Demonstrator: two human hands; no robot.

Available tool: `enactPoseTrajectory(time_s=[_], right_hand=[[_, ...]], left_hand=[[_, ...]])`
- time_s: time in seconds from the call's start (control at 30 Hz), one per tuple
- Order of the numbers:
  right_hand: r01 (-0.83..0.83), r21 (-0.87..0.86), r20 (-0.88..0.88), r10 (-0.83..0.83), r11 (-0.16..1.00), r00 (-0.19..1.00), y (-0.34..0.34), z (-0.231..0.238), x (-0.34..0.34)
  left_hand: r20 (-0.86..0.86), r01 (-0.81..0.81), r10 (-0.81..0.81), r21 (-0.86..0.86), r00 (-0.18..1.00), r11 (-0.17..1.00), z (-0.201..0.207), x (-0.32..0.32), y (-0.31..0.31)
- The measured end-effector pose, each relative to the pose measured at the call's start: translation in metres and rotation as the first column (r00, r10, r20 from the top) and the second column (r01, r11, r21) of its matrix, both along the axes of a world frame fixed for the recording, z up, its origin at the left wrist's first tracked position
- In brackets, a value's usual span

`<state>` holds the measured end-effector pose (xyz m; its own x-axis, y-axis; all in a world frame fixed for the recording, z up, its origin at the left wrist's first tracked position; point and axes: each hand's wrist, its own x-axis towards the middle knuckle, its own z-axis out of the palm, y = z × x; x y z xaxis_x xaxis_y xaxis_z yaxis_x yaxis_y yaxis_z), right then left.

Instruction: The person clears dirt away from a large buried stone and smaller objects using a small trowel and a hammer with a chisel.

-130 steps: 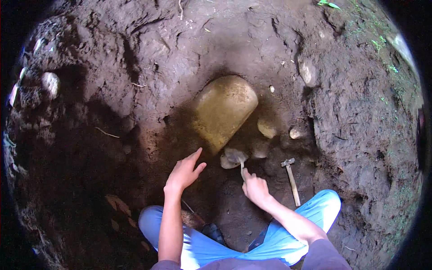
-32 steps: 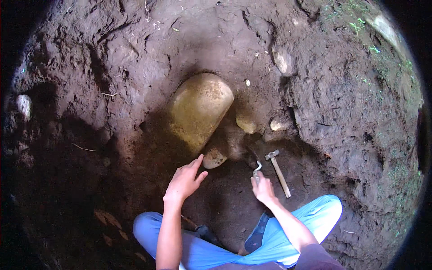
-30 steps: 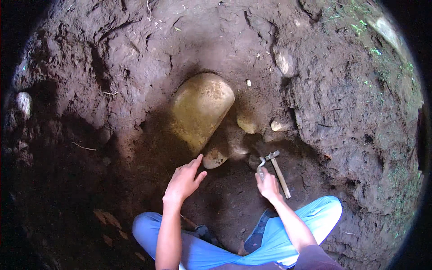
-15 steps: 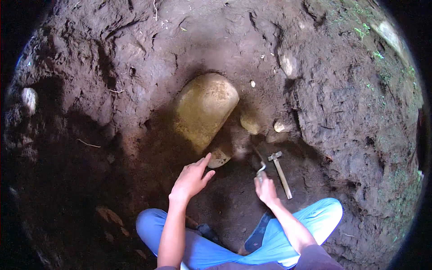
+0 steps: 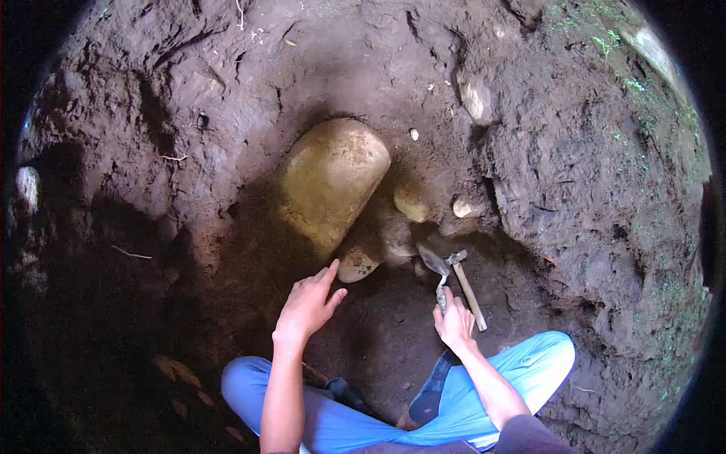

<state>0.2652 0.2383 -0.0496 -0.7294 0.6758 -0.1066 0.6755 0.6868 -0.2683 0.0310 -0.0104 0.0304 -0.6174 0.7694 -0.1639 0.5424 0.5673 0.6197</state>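
Observation:
My left hand (image 5: pixel 303 306) is open, fingers stretched, the index fingertip at the lower tip of a big yellowish stone (image 5: pixel 336 178) sunk in dark soil. Just right of that fingertip lies a smaller rounded stone (image 5: pixel 358 265). In my right hand (image 5: pixel 454 321) is a small trowel (image 5: pixel 433 261), held by its handle with the blade pointing up and to the left. The blade lies close to the soil below the small stones; whether it touches, I cannot tell. Right beside it a hammer (image 5: pixel 469 293) with a wooden handle rests on the ground, its head near the blade.
Two pale stones, one larger (image 5: pixel 411 203) and one smaller (image 5: pixel 462 206), stick out of the soil on the right. A rough earth bank (image 5: pixel 575 174) rises on the right side, with green plants (image 5: pixel 606 44) higher up. My crossed legs (image 5: pixel 499 386) fill the near side.
The whole view has shifted a little, so the stones sit further left. My right hand has moved the trowel rightward, nearer the hammer. My left hand has stayed by the big stone.

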Motion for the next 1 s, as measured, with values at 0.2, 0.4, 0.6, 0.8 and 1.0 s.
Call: enactPoseTrajectory(time_s=[0.2,0.4,0.6,0.8,1.0], right_hand=[[-0.047,0.017,0.103,0.045,0.999,0.994,0.001,-0.025,0.010],[-0.025,0.003,0.127,0.025,1.000,0.992,-0.003,-0.036,0.008],[-0.046,-0.131,-0.413,-0.012,0.990,0.911,0.007,-0.087,0.007],[0.089,-0.629,-0.232,-0.296,0.773,0.927,-0.015,-0.026,-0.018],[0.247,-0.468,-0.240,-0.391,0.848,0.888,0.017,-0.035,-0.017]], left_hand=[[0.038,0.023,-0.024,0.017,0.999,1.000,-0.001,-0.001,0.011],[0.027,0.055,-0.055,0.007,0.998,0.998,-0.007,0.000,0.014],[0.032,0.080,-0.081,0.022,0.996,0.997,-0.010,0.002,0.027],[0.046,0.068,-0.068,-0.012,0.997,0.998,-0.007,0.000,0.016],[0.009,0.043,-0.043,0.053,0.999,0.998,-0.008,-0.008,0.022]])
